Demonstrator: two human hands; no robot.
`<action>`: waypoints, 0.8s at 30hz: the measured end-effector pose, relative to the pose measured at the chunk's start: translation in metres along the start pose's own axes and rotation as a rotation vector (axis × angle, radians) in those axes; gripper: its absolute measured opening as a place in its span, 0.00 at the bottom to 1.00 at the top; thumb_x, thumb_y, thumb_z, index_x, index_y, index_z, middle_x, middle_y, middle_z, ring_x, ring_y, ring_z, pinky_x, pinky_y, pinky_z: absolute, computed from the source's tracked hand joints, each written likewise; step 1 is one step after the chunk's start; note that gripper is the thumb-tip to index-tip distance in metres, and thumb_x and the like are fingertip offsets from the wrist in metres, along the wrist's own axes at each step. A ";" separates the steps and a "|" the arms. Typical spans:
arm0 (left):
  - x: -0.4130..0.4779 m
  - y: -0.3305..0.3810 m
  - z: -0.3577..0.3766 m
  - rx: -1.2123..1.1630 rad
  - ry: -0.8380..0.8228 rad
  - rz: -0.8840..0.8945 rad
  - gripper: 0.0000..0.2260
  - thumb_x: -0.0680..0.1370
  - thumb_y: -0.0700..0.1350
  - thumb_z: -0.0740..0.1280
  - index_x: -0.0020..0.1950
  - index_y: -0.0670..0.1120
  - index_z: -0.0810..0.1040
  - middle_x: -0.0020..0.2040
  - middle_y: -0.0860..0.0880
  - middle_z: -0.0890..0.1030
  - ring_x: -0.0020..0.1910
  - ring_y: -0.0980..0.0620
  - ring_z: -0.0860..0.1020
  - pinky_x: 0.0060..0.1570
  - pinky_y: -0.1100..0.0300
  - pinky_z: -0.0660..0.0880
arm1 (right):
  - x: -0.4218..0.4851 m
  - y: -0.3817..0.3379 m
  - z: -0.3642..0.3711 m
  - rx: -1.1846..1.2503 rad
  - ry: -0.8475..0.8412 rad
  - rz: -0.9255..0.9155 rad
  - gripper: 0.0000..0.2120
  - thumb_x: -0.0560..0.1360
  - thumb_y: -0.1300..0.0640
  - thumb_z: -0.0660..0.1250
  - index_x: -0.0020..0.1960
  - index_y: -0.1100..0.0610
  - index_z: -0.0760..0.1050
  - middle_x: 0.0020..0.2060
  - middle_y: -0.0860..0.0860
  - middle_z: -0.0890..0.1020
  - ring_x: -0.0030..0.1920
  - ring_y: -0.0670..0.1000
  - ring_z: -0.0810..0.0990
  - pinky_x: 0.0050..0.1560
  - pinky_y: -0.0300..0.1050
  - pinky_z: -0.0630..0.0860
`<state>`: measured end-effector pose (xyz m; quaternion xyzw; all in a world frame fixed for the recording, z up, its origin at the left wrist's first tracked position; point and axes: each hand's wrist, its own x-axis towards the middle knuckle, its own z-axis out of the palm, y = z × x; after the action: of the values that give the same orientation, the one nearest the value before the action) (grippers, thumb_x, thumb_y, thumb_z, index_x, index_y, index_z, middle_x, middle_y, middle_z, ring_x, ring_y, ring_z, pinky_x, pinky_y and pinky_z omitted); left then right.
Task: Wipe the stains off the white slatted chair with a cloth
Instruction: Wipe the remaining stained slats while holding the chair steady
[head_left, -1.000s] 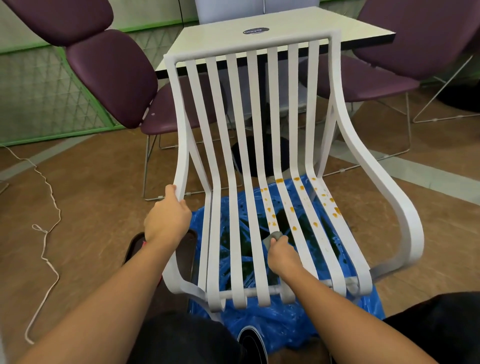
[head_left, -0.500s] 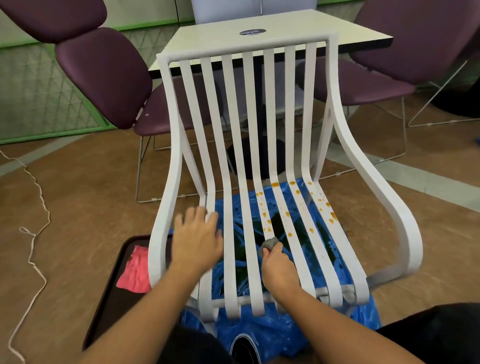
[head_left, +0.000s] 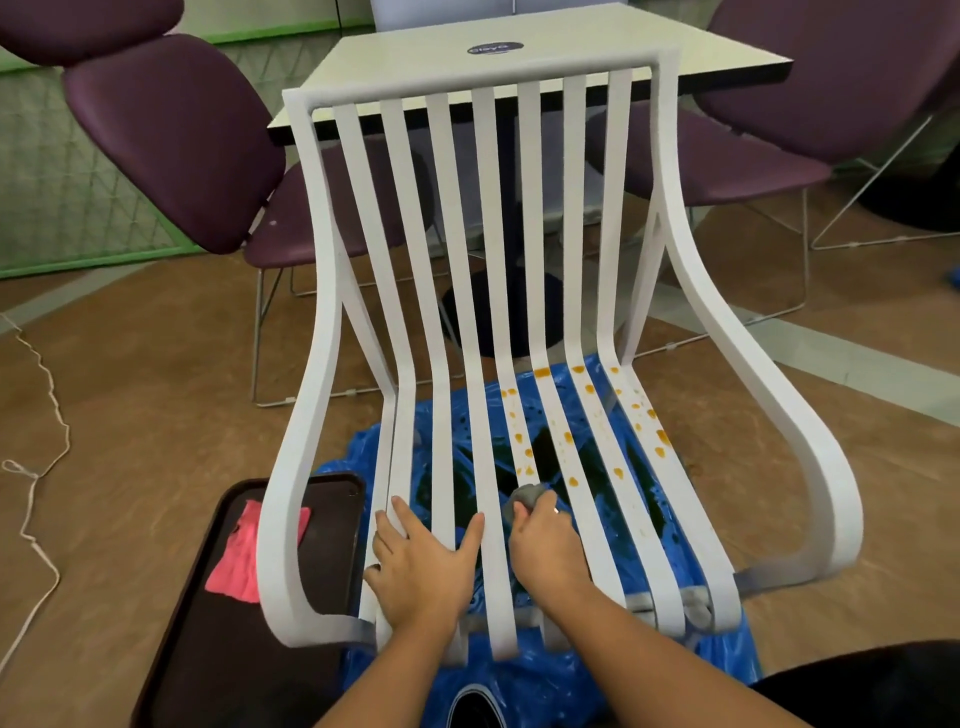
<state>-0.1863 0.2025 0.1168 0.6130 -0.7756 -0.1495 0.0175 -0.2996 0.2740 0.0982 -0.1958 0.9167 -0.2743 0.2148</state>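
The white slatted chair (head_left: 311, 291) stands right in front of me. Orange stains (head_left: 571, 480) dot the right-hand seat slats. My right hand (head_left: 545, 551) grips a small grey cloth (head_left: 524, 499) and presses it on a middle seat slat, just below the nearest stains. My left hand (head_left: 421, 566) rests flat on the left seat slats with its fingers spread.
Blue plastic sheeting (head_left: 545, 686) lies under the seat. A dark tray (head_left: 218, 649) with a pink cloth (head_left: 239, 561) sits on the floor at the left. Purple chairs (head_left: 176, 135) and a table (head_left: 519, 57) stand behind. A white cord (head_left: 36, 467) trails at far left.
My left hand let go of the chair's left armrest and moved right onto the seat slats, where it now lies flat. My right hand with the grey cloth stays on the middle slat.
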 end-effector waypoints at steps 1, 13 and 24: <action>0.001 0.001 0.001 0.011 -0.002 0.001 0.55 0.68 0.82 0.47 0.83 0.46 0.46 0.82 0.41 0.55 0.79 0.42 0.59 0.71 0.42 0.63 | 0.004 -0.001 -0.001 0.020 -0.005 0.011 0.14 0.83 0.44 0.52 0.61 0.53 0.65 0.51 0.55 0.76 0.47 0.55 0.80 0.46 0.50 0.78; 0.000 0.006 0.001 0.079 -0.008 0.011 0.56 0.67 0.83 0.47 0.83 0.46 0.46 0.81 0.41 0.55 0.78 0.42 0.59 0.71 0.43 0.64 | 0.027 -0.010 0.001 0.011 -0.007 -0.019 0.12 0.83 0.45 0.54 0.58 0.53 0.63 0.46 0.51 0.81 0.43 0.53 0.81 0.40 0.49 0.78; 0.003 0.016 0.003 0.117 -0.105 -0.055 0.55 0.68 0.81 0.44 0.83 0.45 0.41 0.82 0.37 0.43 0.81 0.38 0.41 0.74 0.31 0.48 | 0.024 -0.004 0.007 -0.109 0.005 -0.024 0.15 0.83 0.43 0.51 0.60 0.54 0.63 0.48 0.53 0.81 0.43 0.53 0.82 0.36 0.46 0.73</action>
<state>-0.2031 0.2033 0.1178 0.6252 -0.7659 -0.1361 -0.0633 -0.3151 0.2565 0.0880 -0.2175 0.9284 -0.2272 0.1980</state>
